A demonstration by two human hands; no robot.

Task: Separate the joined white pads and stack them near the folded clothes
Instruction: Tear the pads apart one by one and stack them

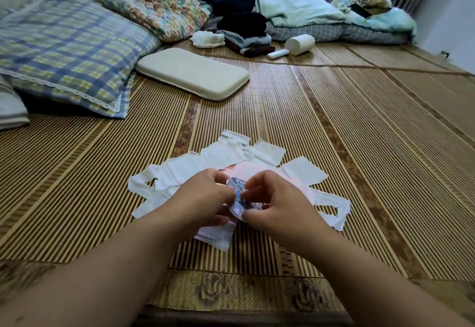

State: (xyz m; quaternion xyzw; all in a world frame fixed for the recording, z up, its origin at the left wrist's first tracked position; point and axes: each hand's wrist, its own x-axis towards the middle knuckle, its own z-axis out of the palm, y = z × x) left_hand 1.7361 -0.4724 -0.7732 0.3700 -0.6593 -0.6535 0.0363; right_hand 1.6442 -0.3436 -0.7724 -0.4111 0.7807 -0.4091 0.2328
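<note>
Several joined white pads (180, 172) lie spread flat on the bamboo mat (334, 126) just in front of me. One on top shows a pinkish face (246, 170). My left hand (205, 198) and my right hand (272, 200) meet over the middle of the pile. Both pinch a small blue-and-white patterned tab (237, 198) of a pad between thumbs and fingers. The part of the pads under my hands is hidden. Folded clothes (244, 38) in dark and grey tones are stacked far back at the centre.
A plaid pillow (64, 46) lies at the left and a cream cushion (192, 72) behind the pads. A floral quilt (159, 8), a white cylinder (300, 44), a white remote (277, 54) and pale green bedding (321, 13) line the back.
</note>
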